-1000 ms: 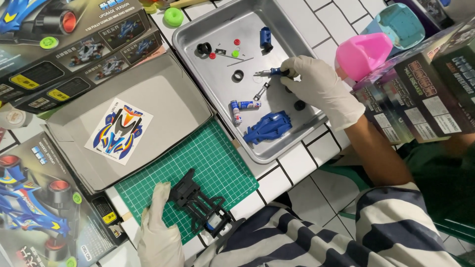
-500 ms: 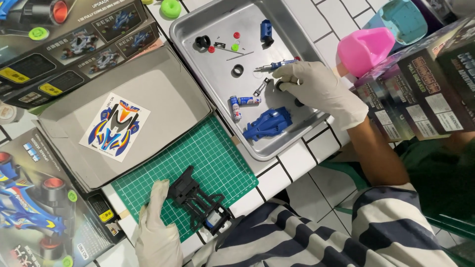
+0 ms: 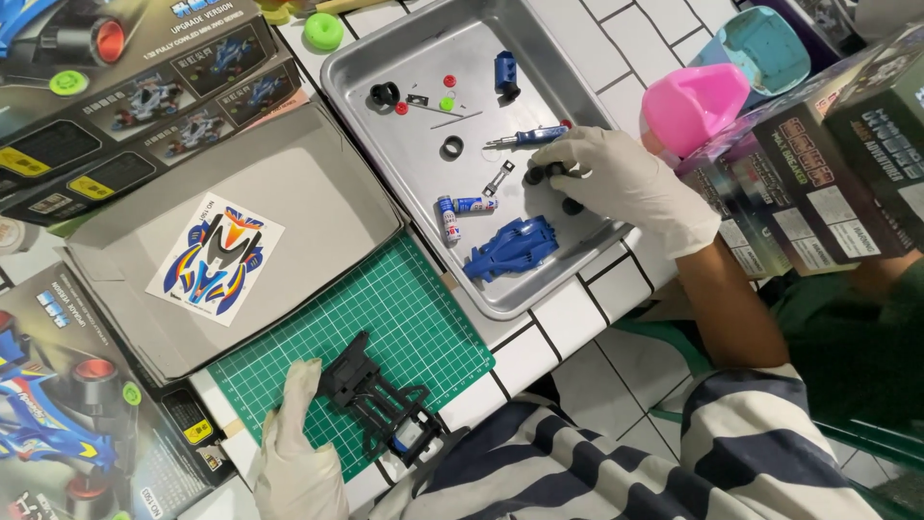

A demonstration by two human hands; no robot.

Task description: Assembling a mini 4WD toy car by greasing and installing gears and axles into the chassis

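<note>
Since a second ago the right hand has slid down the tray, off the small screwdriver and onto a black wheel near the tray's middle; its fingers curl over that wheel, though whether they pinch it I cannot tell. Nearest, the left hand lies flat and open on the green mat, fingers touching the black chassis, whose long axis runs diagonally toward the mat's near corner. Beyond the mat, inside the tray, the blue body shell lies at the near edge, two batteries just left of it. The wheel sits up-right of the chassis, well apart, and the right hand is much the nearer. Farther in the tray lie a blue motor and small coloured bits.
</note>
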